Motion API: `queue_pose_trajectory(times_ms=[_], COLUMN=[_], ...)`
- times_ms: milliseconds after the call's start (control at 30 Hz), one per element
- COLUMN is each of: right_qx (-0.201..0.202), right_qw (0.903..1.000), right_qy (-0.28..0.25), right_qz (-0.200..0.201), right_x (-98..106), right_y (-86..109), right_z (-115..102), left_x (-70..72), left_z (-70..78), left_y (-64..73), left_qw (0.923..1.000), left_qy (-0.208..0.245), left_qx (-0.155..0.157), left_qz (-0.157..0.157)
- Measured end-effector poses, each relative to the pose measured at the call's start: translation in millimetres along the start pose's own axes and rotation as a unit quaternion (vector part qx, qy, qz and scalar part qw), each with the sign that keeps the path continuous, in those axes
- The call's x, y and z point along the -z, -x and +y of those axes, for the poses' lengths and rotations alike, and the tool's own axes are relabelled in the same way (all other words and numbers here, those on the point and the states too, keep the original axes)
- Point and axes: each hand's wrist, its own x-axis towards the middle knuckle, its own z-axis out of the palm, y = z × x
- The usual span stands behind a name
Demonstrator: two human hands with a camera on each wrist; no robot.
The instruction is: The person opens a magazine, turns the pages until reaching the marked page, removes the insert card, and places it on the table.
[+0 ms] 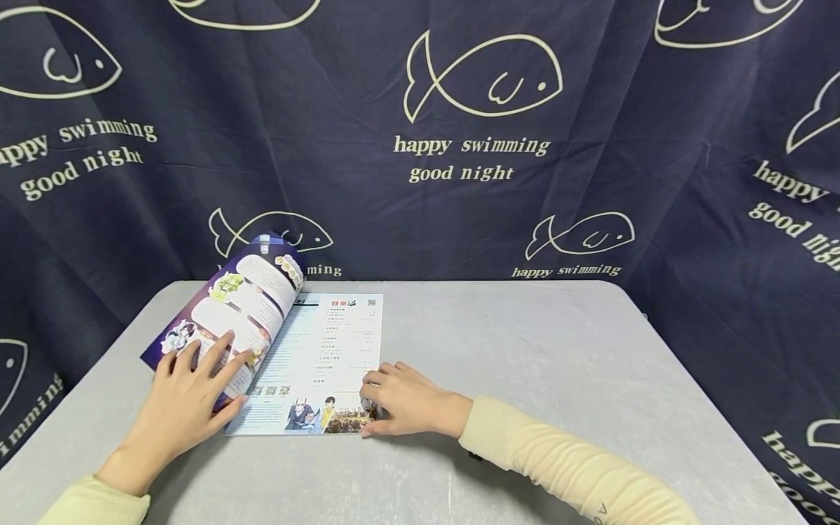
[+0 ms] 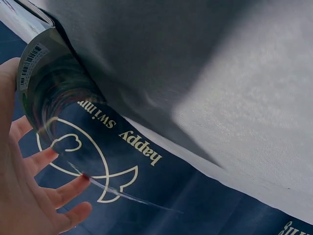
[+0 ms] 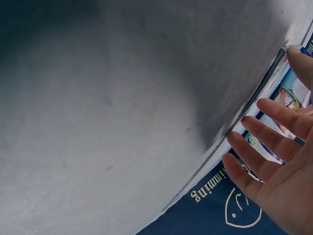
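Backdrop curtain [image 1: 354, 146] was navy, patterned with cream fish outlines and cream lettering. Tabletop [image 1: 499, 335] was pale grey, faintly mottled. In the magazine [image 1: 289, 357], the lifted page [image 1: 249, 302] was deep purple-blue with white rounded text panels and a light green illustration; the contents page [image 1: 348, 350] was whitish to pale blue, its heading partly red. Left sleeve [image 1: 98, 503] and right sleeve [image 1: 564, 463] were pale yellow, the right bearing dark letters.

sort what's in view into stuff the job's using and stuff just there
In use:
magazine, open
left hand, on its curled-up pages
right hand, at its right edge

Just there:
grey table, underneath
fish-print cloth, behind
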Motion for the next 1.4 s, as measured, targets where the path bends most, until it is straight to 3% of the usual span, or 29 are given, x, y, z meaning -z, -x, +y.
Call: queue_pose_trajectory(times_ms=[333, 633, 833, 1400], right_qx=[0.003, 0.001, -0.001, 0.007], right_qw=[1.0, 0.9999, 0.9998, 0.9999], right_qy=[0.003, -0.009, -0.014, -0.011], right_qz=[0.002, -0.006, -0.01, -0.003], right_x=[-0.4, 0.3, 1.8, 2.3], right_y=[0.2, 0.2, 0.2, 1.2], right_z=[0.3, 0.5, 0.8, 0.6], left_x=[-0.8, -0.7, -2.0, 0.7], left_z=[-1.1, 0.5, 1.0, 7.1], left_y=[4.8, 12.8, 12.8, 6.3], left_qw=[0.9998, 0.9947, 0.9917, 0.9881], left_qy=[-0.011, -0.011, -0.002, 0.056], left_qx=[0.01, 0.018, 0.011, -0.015], left_qz=[-0.017, -0.101, -0.128, -0.142])
